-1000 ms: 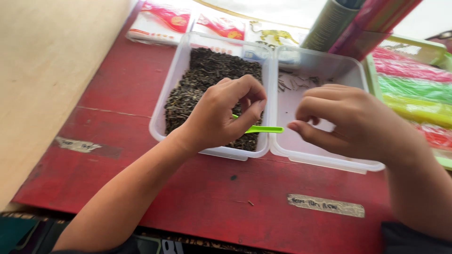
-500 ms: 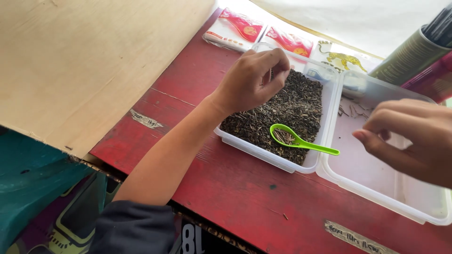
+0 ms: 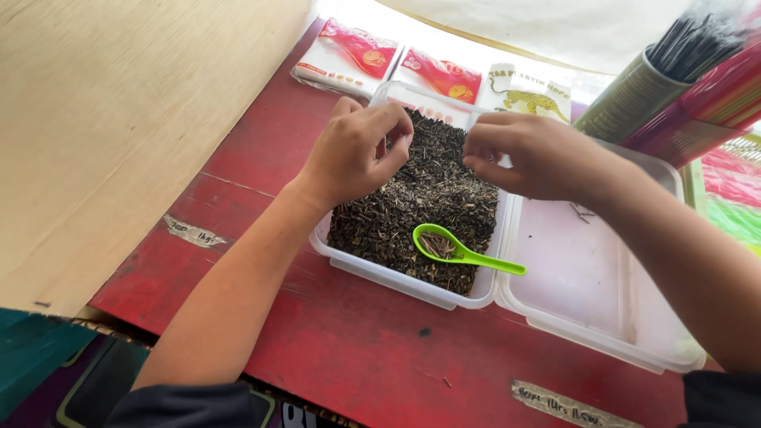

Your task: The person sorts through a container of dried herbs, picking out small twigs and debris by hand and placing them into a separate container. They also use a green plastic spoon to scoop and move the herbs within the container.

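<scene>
A clear plastic box [image 3: 396, 277] full of dark dried leaves [image 3: 420, 206] sits on a red table [image 3: 238, 174]. My left hand [image 3: 353, 158] hovers over the box's far left part, thumb and fingers pinched together just above the leaves. My right hand [image 3: 531, 154] is over its far right corner, fingers curled and pinched the same way. Anything between the fingertips is too small to make out. A green plastic spoon [image 3: 460, 254] lies in the leaves with a few stems in its bowl, its handle resting on the box rim.
A second clear box [image 3: 587, 277], holding only a few stems [image 3: 583, 212], touches the first on the right. Red-and-white packets [image 3: 349, 55] lie behind. A tube of dark sticks [image 3: 634, 95] stands at the back right. A plywood board [image 3: 119, 119] leans at the left.
My left hand let go of the green spoon, which now lies in the leaves. My right hand moved left from the emptier box to over the leaves. The view shifted.
</scene>
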